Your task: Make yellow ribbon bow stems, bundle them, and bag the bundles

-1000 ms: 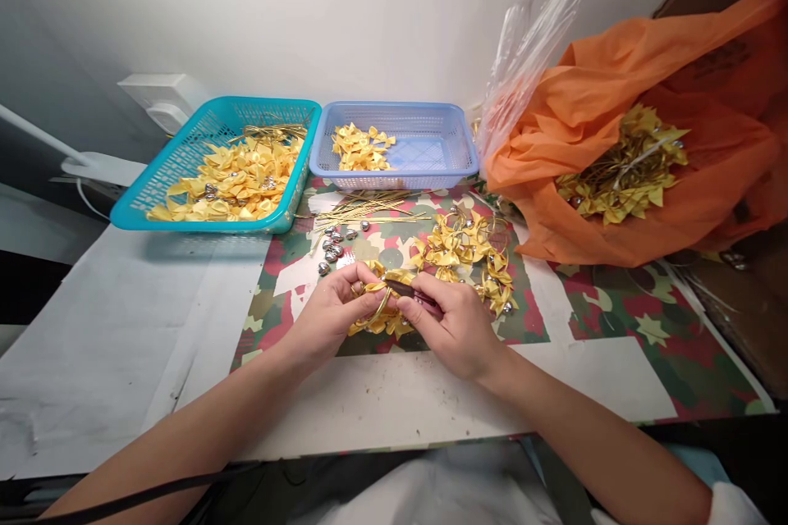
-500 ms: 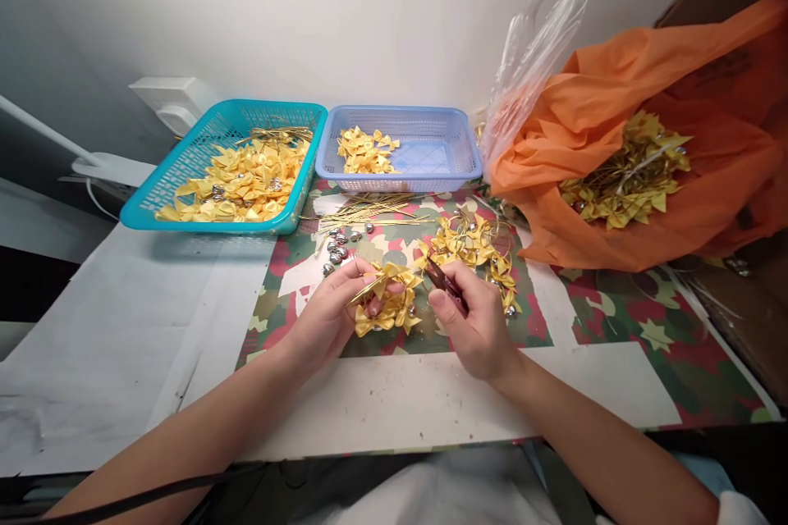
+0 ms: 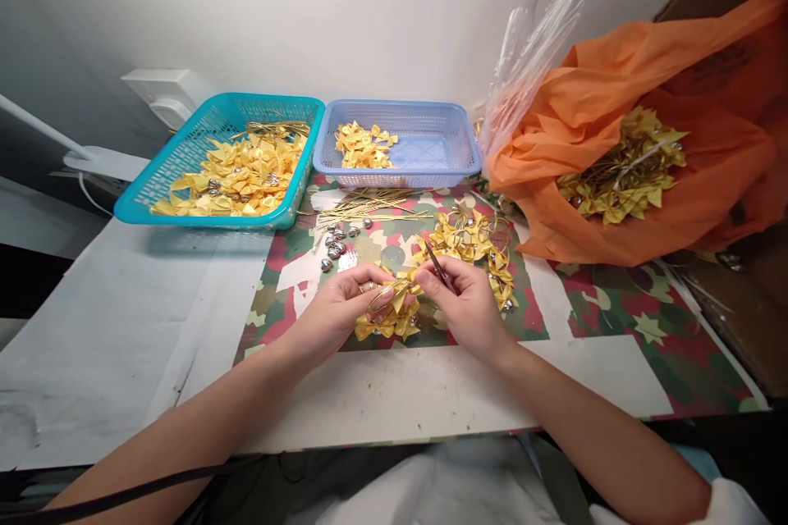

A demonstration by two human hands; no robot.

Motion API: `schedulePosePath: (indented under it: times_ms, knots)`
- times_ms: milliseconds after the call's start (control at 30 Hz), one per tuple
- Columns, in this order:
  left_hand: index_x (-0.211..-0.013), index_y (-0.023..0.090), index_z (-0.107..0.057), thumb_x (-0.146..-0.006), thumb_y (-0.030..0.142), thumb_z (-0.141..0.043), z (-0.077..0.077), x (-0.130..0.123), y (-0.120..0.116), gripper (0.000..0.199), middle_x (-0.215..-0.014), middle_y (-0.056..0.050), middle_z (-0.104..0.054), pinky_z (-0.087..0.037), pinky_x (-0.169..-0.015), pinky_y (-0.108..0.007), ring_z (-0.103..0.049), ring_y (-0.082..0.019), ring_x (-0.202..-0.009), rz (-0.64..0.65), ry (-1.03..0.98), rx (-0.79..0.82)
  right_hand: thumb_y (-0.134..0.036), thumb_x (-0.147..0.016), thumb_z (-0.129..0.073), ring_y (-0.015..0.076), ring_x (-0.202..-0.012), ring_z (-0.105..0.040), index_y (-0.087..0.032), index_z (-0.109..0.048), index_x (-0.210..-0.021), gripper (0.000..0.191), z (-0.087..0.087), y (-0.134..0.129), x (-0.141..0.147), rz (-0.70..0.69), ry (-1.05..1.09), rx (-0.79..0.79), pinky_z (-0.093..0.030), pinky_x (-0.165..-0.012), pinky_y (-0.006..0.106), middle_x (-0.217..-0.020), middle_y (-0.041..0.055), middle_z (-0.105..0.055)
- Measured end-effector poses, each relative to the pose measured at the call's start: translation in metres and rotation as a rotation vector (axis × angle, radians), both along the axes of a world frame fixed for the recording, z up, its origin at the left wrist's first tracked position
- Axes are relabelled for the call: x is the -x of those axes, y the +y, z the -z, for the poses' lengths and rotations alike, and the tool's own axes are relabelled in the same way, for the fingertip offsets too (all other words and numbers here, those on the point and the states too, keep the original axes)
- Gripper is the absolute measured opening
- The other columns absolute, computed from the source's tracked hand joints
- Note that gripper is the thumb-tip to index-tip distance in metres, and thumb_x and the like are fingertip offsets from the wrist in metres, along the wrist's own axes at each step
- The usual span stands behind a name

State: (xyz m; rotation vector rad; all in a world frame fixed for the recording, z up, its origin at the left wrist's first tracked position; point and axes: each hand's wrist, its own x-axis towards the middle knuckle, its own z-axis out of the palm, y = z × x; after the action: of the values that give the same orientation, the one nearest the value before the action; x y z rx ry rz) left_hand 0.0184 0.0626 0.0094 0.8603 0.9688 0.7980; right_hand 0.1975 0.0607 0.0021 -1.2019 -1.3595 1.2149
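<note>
My left hand [image 3: 345,303] is closed in a pinch on yellow ribbon flowers [image 3: 394,321] strung with gold wire, which loops over the fingers. The flowers form a small cluster with silver bells, just above the table. Dark red-brown pliers [image 3: 441,269] lie in my right hand [image 3: 471,308], their tip pointing up and away. The thumb and forefinger of that hand meet at the upper edge of the same flowers; whether they pinch a petal or wire is hidden. Beyond it, more yellow flowers with bells [image 3: 459,236] lie in a heap on the camouflage-patterned cover.
Yellow flowers fill much of a teal basket [image 3: 132,209]; a blue-violet basket [image 3: 455,149] holds fewer. Gold wires [image 3: 375,205] and several silver bells [image 3: 336,246] lie before them. At right, an orange bag [image 3: 554,139] contains finished-looking flower bunches. A white lamp arm [image 3: 43,127] reaches in from the left.
My right hand has moved left until its fingertips reach the flowers, and the pliers have turned more upright. My left fingers now hold the wire loops higher and farther right.
</note>
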Motion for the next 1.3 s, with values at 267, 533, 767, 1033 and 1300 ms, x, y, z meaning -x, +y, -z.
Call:
schedulePosePath:
  times_ms: [267,533,767,1033,1300]
  knots:
    - [-0.090,0.023,-0.060,-0.073,0.030,-0.082,0.003,-0.001,-0.002,0.029,-0.067,0.004,-0.067,-0.051,-0.060,-0.022,-0.068,-0.013,-0.062,-0.052,-0.086,-0.050,-0.052,-0.084,-0.063,0.0092,-0.052,-0.035,-0.019,-0.061,-0.078,0.033,0.002,-0.002,0.001,0.007,0.012,0.011,-0.032,-0.046,0.023,-0.058,-0.0052,-0.039]
    - [-0.083,0.020,-0.076,-0.067,0.034,-0.086,0.006,0.002,-0.002,0.023,-0.073,-0.001,-0.073,-0.055,-0.061,-0.021,-0.071,-0.015,-0.068,-0.123,-0.050,-0.077,-0.051,-0.097,-0.042,0.0104,-0.051,-0.040,-0.020,-0.057,-0.086,0.035,-0.002,-0.008,-0.025,-0.079,-0.226,-0.585,-0.033,-0.049,0.024,-0.061,-0.0035,-0.043]
    - [-0.086,0.019,-0.080,-0.069,0.028,-0.084,0.006,0.001,-0.004,0.019,-0.078,-0.003,-0.076,-0.055,-0.057,-0.019,-0.067,-0.012,-0.064,-0.196,0.127,-0.240,-0.037,-0.094,-0.053,0.0089,-0.044,-0.045,-0.016,-0.062,-0.077,0.029,-0.001,0.000,-0.021,-0.062,-0.696,-0.837,-0.029,-0.046,0.023,-0.052,-0.0027,-0.053]
    - [-0.087,0.021,-0.080,-0.070,0.013,-0.077,0.001,-0.002,-0.007,0.020,-0.075,0.000,-0.077,-0.053,-0.054,-0.015,-0.066,-0.010,-0.059,-0.200,0.261,-0.355,-0.038,-0.095,-0.053,0.0091,-0.044,-0.052,-0.017,-0.062,-0.069,0.035,0.002,-0.002,-0.018,0.009,-0.857,-0.882,-0.027,-0.046,0.026,-0.052,-0.0022,-0.058]
    - [-0.086,0.020,-0.080,-0.070,0.014,-0.076,0.000,-0.003,-0.006,0.018,-0.073,0.000,-0.077,-0.054,-0.053,-0.016,-0.067,-0.010,-0.059,-0.202,0.292,-0.361,-0.032,-0.093,-0.056,0.0091,-0.043,-0.048,-0.017,-0.060,-0.064,0.033,0.001,-0.002,-0.017,0.010,-0.860,-0.909,-0.026,-0.046,0.027,-0.049,-0.0028,-0.054]
